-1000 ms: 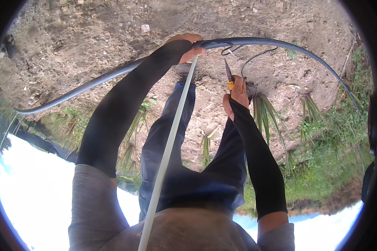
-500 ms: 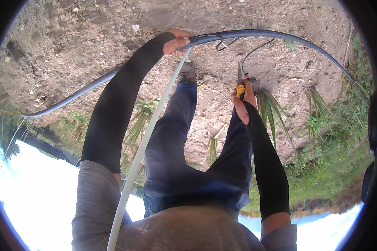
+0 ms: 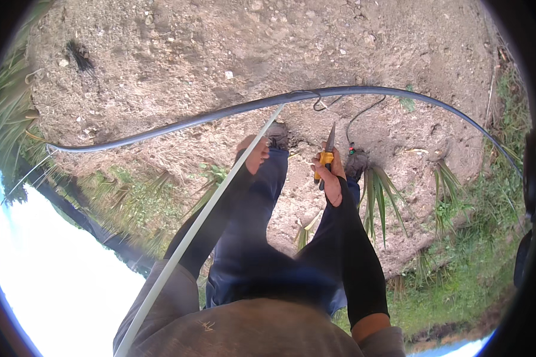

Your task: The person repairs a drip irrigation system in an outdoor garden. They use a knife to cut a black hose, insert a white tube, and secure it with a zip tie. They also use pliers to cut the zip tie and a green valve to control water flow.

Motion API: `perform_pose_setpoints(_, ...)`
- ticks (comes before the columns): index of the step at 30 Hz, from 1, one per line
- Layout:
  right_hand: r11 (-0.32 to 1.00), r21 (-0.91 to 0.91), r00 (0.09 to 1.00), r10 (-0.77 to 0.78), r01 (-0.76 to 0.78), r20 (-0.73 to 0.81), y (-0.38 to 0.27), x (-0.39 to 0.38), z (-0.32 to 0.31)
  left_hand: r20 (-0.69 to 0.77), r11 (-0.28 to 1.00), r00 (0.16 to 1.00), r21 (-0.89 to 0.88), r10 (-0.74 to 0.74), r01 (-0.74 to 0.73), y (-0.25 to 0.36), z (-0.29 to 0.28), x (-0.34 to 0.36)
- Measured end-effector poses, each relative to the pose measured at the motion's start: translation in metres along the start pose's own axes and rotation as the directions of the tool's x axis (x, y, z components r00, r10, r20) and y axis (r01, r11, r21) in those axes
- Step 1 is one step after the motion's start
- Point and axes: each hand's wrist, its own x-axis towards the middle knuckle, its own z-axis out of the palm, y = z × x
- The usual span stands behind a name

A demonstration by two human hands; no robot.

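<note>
My right hand is closed around a yellow-and-black-handled tool with a narrow pointed metal end, tip away from me; its exact kind is unclear. My left hand, slightly blurred, is below the dark hose, apart from it. A pale pole crosses in front of the left hand and forearm, so I cannot tell whether the fingers grip anything. The pole's far end meets the hose in view. Thin black cord loops at the hose and trails toward my right foot.
The hose arches across the stony bare ground. My shoes stand on the soil, the left one near the hose. Spiky leaves grow by the right shoe, and grass covers the right side. A dark tuft lies at far left.
My left hand has come off the hose and drawn back toward me. The hose now hangs lower in view. My right hand, still holding the tool, has shifted slightly left and nearer.
</note>
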Motion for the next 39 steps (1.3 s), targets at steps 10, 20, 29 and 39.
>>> perform_pose_setpoints(10, 0.647, -0.627, 0.797, 0.048, 0.434, 0.602, -0.054, -0.087, 0.061, 0.438, 0.883, 0.895, -0.449, 0.084, 0.136, -0.019, 0.019, -0.123)
perform_pose_setpoints(20, 0.878, -0.423, 0.973, -0.219, 0.226, 0.066, -0.026, 0.127, -0.022, -0.073, 0.961, 0.966, -0.101, 0.25, -0.256, 0.065, -0.176, -0.154)
perform_pose_setpoints(29, 0.552, -0.694, 0.874, -0.419, 0.462, 0.248, 0.015, 0.207, -0.006, -0.432, 0.543, 0.341, 0.749, 0.835, -0.379, 0.336, -0.271, 0.012)
perform_pose_setpoints(39, 0.349, -0.883, 0.895, -0.42, 0.313, 0.151, -0.053, 0.123, 0.03, 0.022, -0.012, 0.084, 0.994, 0.996, -0.111, 0.325, -0.221, 0.017)
